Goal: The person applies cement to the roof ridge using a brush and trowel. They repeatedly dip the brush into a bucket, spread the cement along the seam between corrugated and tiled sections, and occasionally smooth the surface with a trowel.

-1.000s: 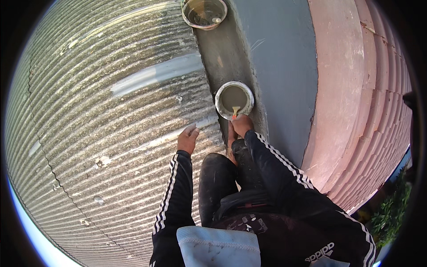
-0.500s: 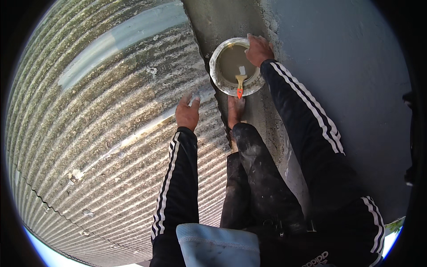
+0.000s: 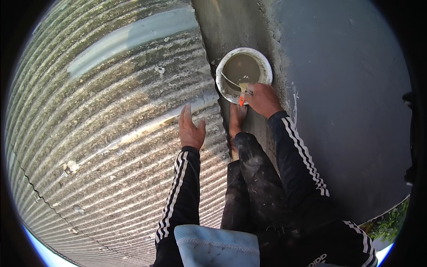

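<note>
A round white bucket holding grey-brown liquid stands on the grey strip in front of my bare foot. My right hand is at its near right rim, fingers closed on a paintbrush with an orange-tipped handle. The brush's pale upper part overlaps the near rim; its bristles are hard to make out. A thin white curved line, perhaps the bucket's handle, crosses the opening. My left hand is open, fingers spread, over the corrugated roofing, and holds nothing.
Weathered corrugated roofing spreads over the left, with a smooth pale blue-grey band and a jagged edge along the concrete strip. To the right is a smooth grey surface. Green plants show at lower right.
My right hand has moved from the bucket's far right rim to the near side and taken hold of the paintbrush. Bucket and roofing appear slightly lower in view. The left hand stays open.
</note>
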